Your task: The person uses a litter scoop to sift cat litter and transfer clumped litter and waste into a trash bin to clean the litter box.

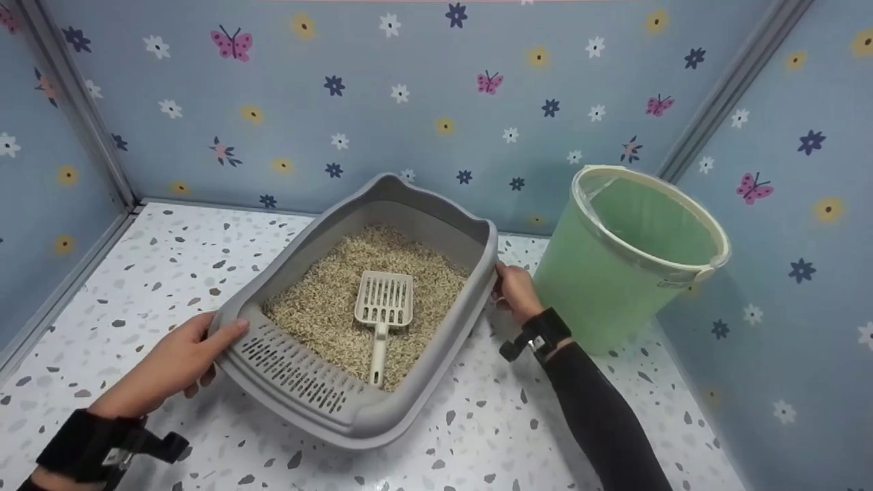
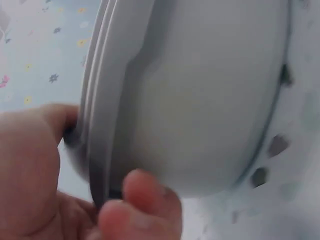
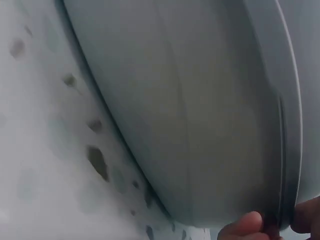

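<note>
A grey litter box (image 1: 423,416) stands askew on the speckled surface, with tan pellet litter (image 1: 327,279) spread inside. On the litter lies a cream slotted litter scoop (image 1: 384,300), its handle pointing toward the near rim. My left hand (image 1: 174,358) grips the box's near left corner, thumb over the rim and fingers beneath, as the left wrist view also shows. At the far right corner my right hand (image 1: 516,292) holds the rim; in the right wrist view its fingertips (image 3: 245,225) pinch the edge from below. Part of that hand is hidden by the box.
A green bin (image 1: 593,286) with a cream rim and a clear liner stands just right of my right hand. Blue walls (image 1: 409,61) with flowers and butterflies close off the back and both sides. White speckled floor (image 1: 164,273) shows around the box.
</note>
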`<state>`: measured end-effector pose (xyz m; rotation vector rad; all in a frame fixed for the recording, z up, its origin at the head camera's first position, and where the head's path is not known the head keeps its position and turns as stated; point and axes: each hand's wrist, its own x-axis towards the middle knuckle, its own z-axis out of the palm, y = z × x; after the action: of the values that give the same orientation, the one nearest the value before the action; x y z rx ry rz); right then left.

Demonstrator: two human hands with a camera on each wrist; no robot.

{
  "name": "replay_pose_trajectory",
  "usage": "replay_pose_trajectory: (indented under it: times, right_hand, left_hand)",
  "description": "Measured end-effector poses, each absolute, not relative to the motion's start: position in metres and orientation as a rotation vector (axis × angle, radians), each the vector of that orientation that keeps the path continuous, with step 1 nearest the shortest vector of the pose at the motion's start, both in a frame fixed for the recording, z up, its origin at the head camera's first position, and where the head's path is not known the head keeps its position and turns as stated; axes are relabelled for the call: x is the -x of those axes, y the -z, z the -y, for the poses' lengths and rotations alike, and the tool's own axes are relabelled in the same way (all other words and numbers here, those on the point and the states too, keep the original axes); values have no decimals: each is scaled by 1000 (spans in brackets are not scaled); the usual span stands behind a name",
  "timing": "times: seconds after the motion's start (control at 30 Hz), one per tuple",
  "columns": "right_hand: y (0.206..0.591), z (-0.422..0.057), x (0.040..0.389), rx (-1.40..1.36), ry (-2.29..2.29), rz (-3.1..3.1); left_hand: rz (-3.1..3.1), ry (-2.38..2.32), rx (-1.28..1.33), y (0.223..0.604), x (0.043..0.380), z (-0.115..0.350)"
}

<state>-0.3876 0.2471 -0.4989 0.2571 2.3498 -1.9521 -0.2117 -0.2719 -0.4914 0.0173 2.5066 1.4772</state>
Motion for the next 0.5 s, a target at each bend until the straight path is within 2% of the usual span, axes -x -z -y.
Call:
replay_pose_trajectory:
  times: [0.23, 0.5]
  right_hand:
    - [504, -260, 391, -233, 2032, -2238]
    - [510, -265, 352, -210, 2120, -2160]
  left_hand:
    - [-2479, -1552, -28, 499, 223, 274]
    - [-2375, -1617, -90, 507, 253, 296]
